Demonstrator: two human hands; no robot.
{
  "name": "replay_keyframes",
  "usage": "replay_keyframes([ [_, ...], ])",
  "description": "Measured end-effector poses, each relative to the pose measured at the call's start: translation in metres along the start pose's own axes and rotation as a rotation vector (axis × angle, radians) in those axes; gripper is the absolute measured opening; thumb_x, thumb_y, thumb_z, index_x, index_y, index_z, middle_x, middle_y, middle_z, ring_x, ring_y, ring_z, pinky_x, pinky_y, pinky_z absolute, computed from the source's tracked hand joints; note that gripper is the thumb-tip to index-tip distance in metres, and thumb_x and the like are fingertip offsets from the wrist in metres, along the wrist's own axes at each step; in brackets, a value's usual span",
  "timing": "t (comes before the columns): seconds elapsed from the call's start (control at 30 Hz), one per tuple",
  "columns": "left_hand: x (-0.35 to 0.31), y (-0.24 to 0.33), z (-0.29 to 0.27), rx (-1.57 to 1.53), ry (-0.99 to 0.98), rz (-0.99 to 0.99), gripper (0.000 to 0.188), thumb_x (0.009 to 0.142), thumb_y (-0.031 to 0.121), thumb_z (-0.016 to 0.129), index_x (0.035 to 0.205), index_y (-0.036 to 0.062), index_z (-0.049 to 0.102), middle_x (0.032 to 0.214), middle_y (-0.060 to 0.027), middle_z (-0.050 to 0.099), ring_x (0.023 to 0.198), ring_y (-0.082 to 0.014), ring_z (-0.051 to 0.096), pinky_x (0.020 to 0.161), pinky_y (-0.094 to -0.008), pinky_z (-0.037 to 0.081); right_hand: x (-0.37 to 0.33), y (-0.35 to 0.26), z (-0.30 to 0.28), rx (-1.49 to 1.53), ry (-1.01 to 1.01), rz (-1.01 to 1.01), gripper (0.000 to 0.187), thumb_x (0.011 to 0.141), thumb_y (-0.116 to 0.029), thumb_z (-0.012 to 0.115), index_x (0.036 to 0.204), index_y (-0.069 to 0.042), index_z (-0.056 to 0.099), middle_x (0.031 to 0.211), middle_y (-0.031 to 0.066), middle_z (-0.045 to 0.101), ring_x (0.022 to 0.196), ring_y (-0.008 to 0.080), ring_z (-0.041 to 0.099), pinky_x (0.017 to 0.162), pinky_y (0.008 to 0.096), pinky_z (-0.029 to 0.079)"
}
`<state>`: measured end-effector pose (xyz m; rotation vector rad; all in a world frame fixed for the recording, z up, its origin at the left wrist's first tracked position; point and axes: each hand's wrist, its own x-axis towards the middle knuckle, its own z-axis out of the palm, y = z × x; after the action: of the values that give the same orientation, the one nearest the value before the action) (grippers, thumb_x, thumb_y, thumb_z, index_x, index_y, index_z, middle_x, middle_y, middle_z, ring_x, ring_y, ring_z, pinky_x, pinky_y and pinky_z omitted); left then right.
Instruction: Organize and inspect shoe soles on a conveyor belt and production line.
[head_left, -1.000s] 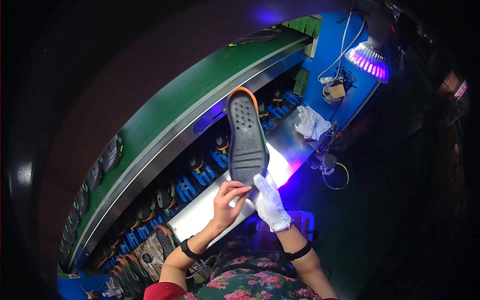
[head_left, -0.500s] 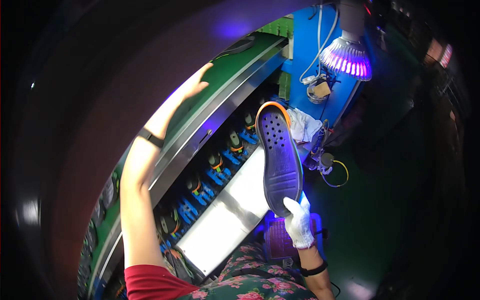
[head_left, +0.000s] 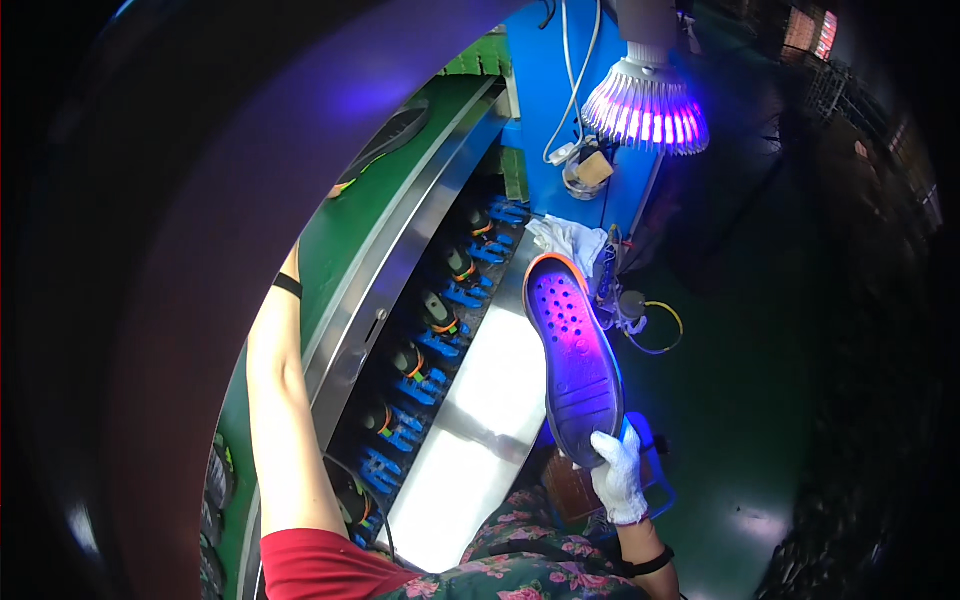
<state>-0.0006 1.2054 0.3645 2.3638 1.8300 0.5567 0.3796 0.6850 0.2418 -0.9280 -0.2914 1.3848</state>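
Observation:
My right hand [head_left: 619, 478], in a white knit glove, grips the near end of a dark shoe sole [head_left: 585, 375]. The sole is held up with its inner face toward me; it has a group of round holes and an orange rim at the far end, and purple light falls on it. My left arm reaches forward over the green conveyor belt [head_left: 352, 243]. Most of my left hand [head_left: 335, 191] is hidden behind a dark curved cover; only a bit of fingertip shows beside another dark shoe sole [head_left: 385, 140] lying on the belt.
A lamp [head_left: 645, 105] glowing purple hangs at the upper right, by a blue panel [head_left: 540, 90] with cables. Below the belt's metal edge runs a row of blue clamps [head_left: 440, 345] with shoe parts. A bright metal plate [head_left: 465, 440] and a white cloth [head_left: 568, 240] lie nearby.
My view has shifted. My left hand has gone behind the dark cover, close to the sole on the belt. The held sole is lower in view and more purple-lit, still in my right hand.

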Motion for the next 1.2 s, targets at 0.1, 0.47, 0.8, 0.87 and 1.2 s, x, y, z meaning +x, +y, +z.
replay_keyframes([
  [0.1, -0.059, 0.046, -0.008, -0.807, 0.023, 0.055, 0.036, 0.069, 0.011, 0.086, 0.082, 0.0088, 0.053, 0.112, -0.0191, 0.064, 0.108, -0.0270, 0.057, 0.088, -0.0423, 0.050, -0.005, -0.002, 0.000, 0.003, -0.021, 0.036, 0.046, 0.085, -0.001, 0.057, 0.132, 0.002, 0.052, 0.116, 0.0119, 0.064, 0.106, 0.0233, 0.064, 0.093, 0.0370, 0.053],
  [0.47, -0.368, 0.158, -0.066, -0.591, 0.268, 0.212, 0.032, 0.066, -0.001, 0.087, 0.076, 0.0015, 0.057, 0.133, -0.0160, 0.038, 0.119, -0.0247, 0.056, 0.089, -0.0363, 0.059, -0.037, 0.003, -0.024, 0.012, -0.148, 0.070, 0.047, 0.084, -0.001, 0.055, 0.131, 0.003, 0.052, 0.117, 0.0136, 0.065, 0.105, 0.0250, 0.066, 0.094, 0.0382, 0.053],
  [0.8, -0.446, 0.170, -0.078, -0.626, 0.253, 0.169, 0.034, 0.059, 0.003, 0.091, 0.074, 0.0054, 0.061, 0.134, -0.0181, 0.041, 0.119, -0.0309, 0.057, 0.087, -0.0383, 0.059, -0.046, 0.015, -0.019, -0.081, -0.200, 0.159, 0.049, 0.083, -0.006, 0.053, 0.131, 0.006, 0.050, 0.114, 0.0179, 0.065, 0.098, 0.0285, 0.069, 0.085, 0.0408, 0.058],
  [0.87, -0.447, 0.166, -0.076, -0.651, 0.236, 0.161, 0.035, 0.059, 0.004, 0.091, 0.075, 0.0054, 0.061, 0.134, -0.0182, 0.041, 0.120, -0.0316, 0.056, 0.089, -0.0394, 0.058, -0.047, 0.016, -0.016, -0.090, -0.205, 0.165, 0.050, 0.083, -0.006, 0.053, 0.131, 0.006, 0.050, 0.115, 0.0177, 0.065, 0.099, 0.0282, 0.068, 0.086, 0.0406, 0.058],
  [1.2, -0.447, 0.141, -0.059, -0.709, 0.231, 0.239, 0.038, 0.066, 0.015, 0.092, 0.081, 0.0079, 0.058, 0.137, -0.0205, 0.038, 0.124, -0.0332, 0.053, 0.097, -0.0418, 0.051, -0.050, 0.023, -0.007, -0.092, -0.168, 0.148, 0.053, 0.083, -0.004, 0.053, 0.134, 0.006, 0.049, 0.120, 0.0160, 0.064, 0.109, 0.0253, 0.065, 0.096, 0.0370, 0.053],
])
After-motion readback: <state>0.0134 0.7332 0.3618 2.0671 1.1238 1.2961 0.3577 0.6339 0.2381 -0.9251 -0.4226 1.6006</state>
